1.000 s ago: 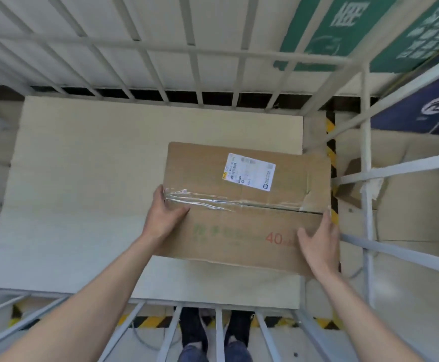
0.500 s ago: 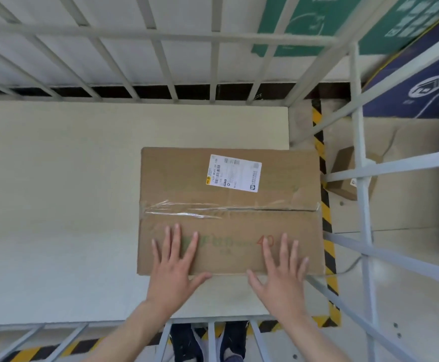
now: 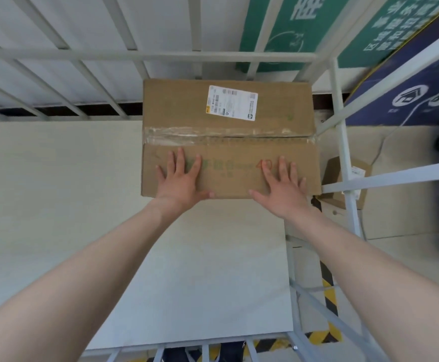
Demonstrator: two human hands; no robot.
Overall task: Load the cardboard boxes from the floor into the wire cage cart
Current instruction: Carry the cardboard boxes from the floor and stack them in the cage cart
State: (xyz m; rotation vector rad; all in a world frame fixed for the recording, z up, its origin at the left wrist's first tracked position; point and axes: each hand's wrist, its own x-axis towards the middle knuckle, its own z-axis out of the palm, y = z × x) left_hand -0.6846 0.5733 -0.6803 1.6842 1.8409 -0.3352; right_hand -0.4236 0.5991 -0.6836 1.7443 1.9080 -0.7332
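Observation:
A brown cardboard box [image 3: 228,121] with a white shipping label and a taped seam lies flat on the pale floor board [image 3: 56,205] of the wire cage cart, in its far right corner against the back bars [image 3: 145,56]. My left hand [image 3: 179,178] rests palm down, fingers spread, on the box's near left part. My right hand [image 3: 281,186] lies flat the same way on its near right part. Neither hand grips the box.
The cart's right side bars [image 3: 343,163] stand just beside the box. Outside them a smaller cardboard box [image 3: 346,186] sits on the floor. Yellow-black hazard tape [image 3: 330,304] runs along the floor by the cart. Green and blue signs hang behind.
The box has slid away from me into the far right corner of the cart. My hands went from gripping its sides to lying flat on top, arms now stretched out.

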